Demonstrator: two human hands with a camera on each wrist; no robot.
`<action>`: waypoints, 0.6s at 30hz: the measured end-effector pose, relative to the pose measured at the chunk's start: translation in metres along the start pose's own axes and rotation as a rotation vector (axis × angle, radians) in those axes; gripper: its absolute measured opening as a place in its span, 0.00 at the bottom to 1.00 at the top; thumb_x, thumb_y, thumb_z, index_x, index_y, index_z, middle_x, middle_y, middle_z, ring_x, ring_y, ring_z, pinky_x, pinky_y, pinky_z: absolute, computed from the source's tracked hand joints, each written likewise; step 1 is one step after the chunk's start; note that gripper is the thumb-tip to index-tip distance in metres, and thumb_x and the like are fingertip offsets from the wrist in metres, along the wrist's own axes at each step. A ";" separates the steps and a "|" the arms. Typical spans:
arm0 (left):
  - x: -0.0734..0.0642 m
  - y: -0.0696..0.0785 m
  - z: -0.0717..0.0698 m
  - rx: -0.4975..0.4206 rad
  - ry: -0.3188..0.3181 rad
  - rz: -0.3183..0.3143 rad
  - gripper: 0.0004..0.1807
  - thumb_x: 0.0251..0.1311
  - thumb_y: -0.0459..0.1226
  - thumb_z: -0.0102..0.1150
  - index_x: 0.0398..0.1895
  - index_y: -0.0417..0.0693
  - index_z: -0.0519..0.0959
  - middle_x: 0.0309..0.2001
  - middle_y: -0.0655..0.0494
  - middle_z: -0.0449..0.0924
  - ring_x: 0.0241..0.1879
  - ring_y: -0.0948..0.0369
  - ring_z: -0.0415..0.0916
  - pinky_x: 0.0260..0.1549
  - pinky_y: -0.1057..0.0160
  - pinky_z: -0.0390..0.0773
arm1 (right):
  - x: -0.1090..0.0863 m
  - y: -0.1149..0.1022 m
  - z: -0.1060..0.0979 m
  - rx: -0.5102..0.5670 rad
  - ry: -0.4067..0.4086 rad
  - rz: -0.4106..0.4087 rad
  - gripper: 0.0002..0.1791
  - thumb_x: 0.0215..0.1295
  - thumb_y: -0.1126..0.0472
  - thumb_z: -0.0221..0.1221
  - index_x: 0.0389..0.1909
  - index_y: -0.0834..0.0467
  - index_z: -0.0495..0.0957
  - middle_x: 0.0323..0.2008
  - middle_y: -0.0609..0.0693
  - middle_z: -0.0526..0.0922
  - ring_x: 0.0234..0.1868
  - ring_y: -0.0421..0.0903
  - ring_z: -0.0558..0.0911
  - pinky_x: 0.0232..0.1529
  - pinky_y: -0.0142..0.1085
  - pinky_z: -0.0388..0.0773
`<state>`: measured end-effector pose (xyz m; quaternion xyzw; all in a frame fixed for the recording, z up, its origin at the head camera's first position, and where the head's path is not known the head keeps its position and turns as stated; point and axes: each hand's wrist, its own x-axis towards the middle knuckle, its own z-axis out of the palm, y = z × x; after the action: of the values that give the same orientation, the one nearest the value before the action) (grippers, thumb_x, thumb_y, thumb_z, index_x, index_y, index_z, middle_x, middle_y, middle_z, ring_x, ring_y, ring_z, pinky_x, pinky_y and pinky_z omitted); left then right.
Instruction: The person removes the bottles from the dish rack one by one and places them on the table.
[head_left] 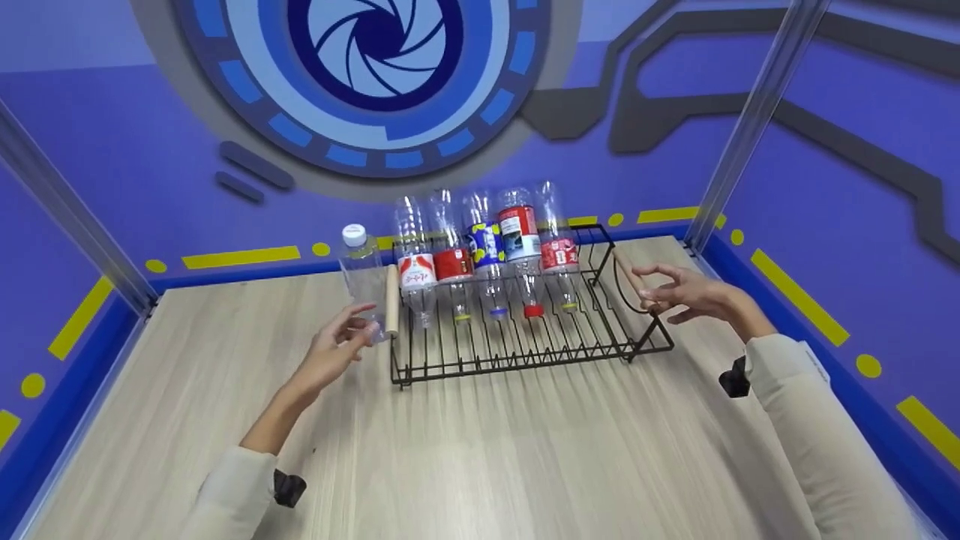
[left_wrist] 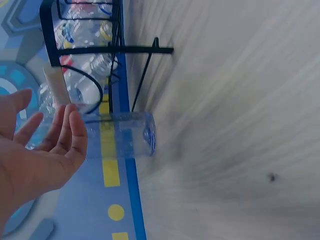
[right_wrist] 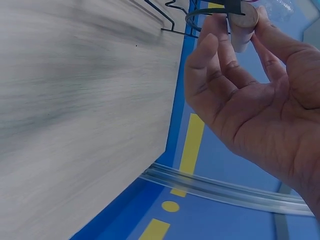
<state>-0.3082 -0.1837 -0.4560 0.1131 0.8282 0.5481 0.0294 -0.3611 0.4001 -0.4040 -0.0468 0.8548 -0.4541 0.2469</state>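
Observation:
A black wire rack (head_left: 525, 366) with a wooden handle at each end stands on the table. Several clear plastic bottles (head_left: 487, 247) with printed labels lie in it, necks toward me. My right hand (head_left: 694, 292) pinches the right wooden handle (right_wrist: 243, 22) between thumb and fingers. Beside the left wooden handle (head_left: 391, 300), my left hand (head_left: 341, 345) is held with loosely bent fingers; in the left wrist view its fingertips come close to the handle's end, and contact is unclear. An unlabelled clear bottle (head_left: 364, 270) with a white cap stands upright just behind that hand, outside the rack.
The pale wood-grain table (head_left: 510, 457) extends in front of the rack. Blue-purple printed panels (head_left: 450, 161) rise at the back and both sides, joined by metal corner posts (head_left: 750, 135). The back panel is close behind the bottles.

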 end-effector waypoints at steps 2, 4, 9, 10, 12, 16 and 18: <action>-0.003 0.001 0.006 -0.025 -0.054 0.010 0.29 0.75 0.44 0.56 0.76 0.53 0.65 0.60 0.42 0.75 0.53 0.54 0.77 0.47 0.59 0.80 | 0.000 0.002 0.001 -0.004 0.004 0.002 0.39 0.76 0.47 0.56 0.81 0.50 0.50 0.52 0.44 0.84 0.51 0.46 0.80 0.48 0.43 0.80; -0.004 0.001 0.010 -0.035 -0.093 0.024 0.32 0.73 0.43 0.59 0.77 0.54 0.64 0.62 0.42 0.74 0.55 0.53 0.76 0.47 0.59 0.79 | 0.001 0.003 0.002 -0.010 0.005 -0.002 0.39 0.77 0.46 0.56 0.81 0.50 0.50 0.54 0.48 0.83 0.54 0.49 0.80 0.50 0.44 0.80; -0.005 -0.003 0.015 -0.010 -0.138 0.024 0.38 0.67 0.41 0.66 0.79 0.54 0.62 0.65 0.42 0.71 0.54 0.53 0.75 0.47 0.62 0.78 | 0.003 0.005 0.004 -0.010 0.001 -0.024 0.39 0.77 0.46 0.56 0.81 0.50 0.51 0.56 0.50 0.83 0.58 0.53 0.80 0.50 0.44 0.81; -0.005 -0.005 0.015 -0.009 -0.145 0.018 0.39 0.67 0.41 0.66 0.79 0.54 0.61 0.65 0.42 0.71 0.54 0.53 0.75 0.46 0.62 0.78 | 0.004 0.006 0.004 -0.006 0.000 -0.031 0.39 0.77 0.47 0.56 0.80 0.51 0.51 0.55 0.48 0.84 0.57 0.52 0.81 0.49 0.43 0.81; -0.004 -0.007 0.016 -0.018 -0.157 0.005 0.40 0.66 0.41 0.67 0.79 0.55 0.60 0.66 0.42 0.69 0.54 0.54 0.75 0.47 0.62 0.78 | 0.004 0.007 0.003 -0.008 0.003 -0.048 0.38 0.76 0.48 0.57 0.80 0.52 0.52 0.51 0.44 0.85 0.55 0.48 0.82 0.47 0.41 0.82; -0.001 -0.008 0.019 -0.050 -0.165 -0.005 0.40 0.67 0.40 0.66 0.79 0.56 0.59 0.67 0.42 0.67 0.53 0.54 0.75 0.45 0.60 0.77 | 0.002 0.006 -0.002 -0.040 0.006 -0.092 0.39 0.76 0.51 0.58 0.81 0.52 0.53 0.53 0.48 0.85 0.50 0.42 0.84 0.45 0.38 0.83; 0.001 -0.007 0.021 -0.064 -0.163 -0.007 0.40 0.67 0.40 0.66 0.79 0.57 0.59 0.67 0.42 0.67 0.52 0.55 0.75 0.44 0.60 0.77 | 0.000 0.003 -0.006 -0.082 -0.006 -0.113 0.39 0.76 0.52 0.58 0.81 0.54 0.52 0.60 0.57 0.81 0.52 0.43 0.84 0.50 0.41 0.84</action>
<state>-0.3069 -0.1674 -0.4703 0.1534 0.8056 0.5630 0.1023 -0.3638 0.4067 -0.4034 -0.1064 0.8678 -0.4320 0.2214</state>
